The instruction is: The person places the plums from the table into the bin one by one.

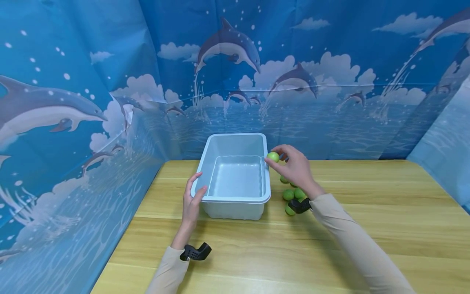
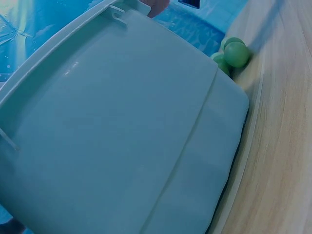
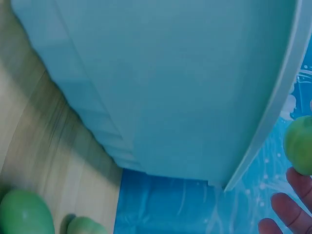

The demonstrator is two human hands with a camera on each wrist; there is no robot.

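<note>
A pale blue-grey plastic tub (image 1: 235,199) stands on the table, its inside bare. At its near left corner my left hand (image 1: 191,204) grips the rim, thumb over the edge. My right hand (image 1: 295,167) pinches a round green fruit (image 1: 273,157) between thumb and fingers, level with the tub's right rim and just at it. In the right wrist view the held fruit (image 3: 300,146) sits above the fingertips (image 3: 287,209), beside the rim. More green fruits (image 1: 288,194) lie on the table right of the tub, partly hidden under my right wrist.
The wooden table (image 1: 367,228) stretches to the right and toward me. A blue dolphin-print sheet (image 1: 227,110) hangs behind and along the left side, close to the tub's far end. Both wrists wear black camera mounts (image 1: 196,252).
</note>
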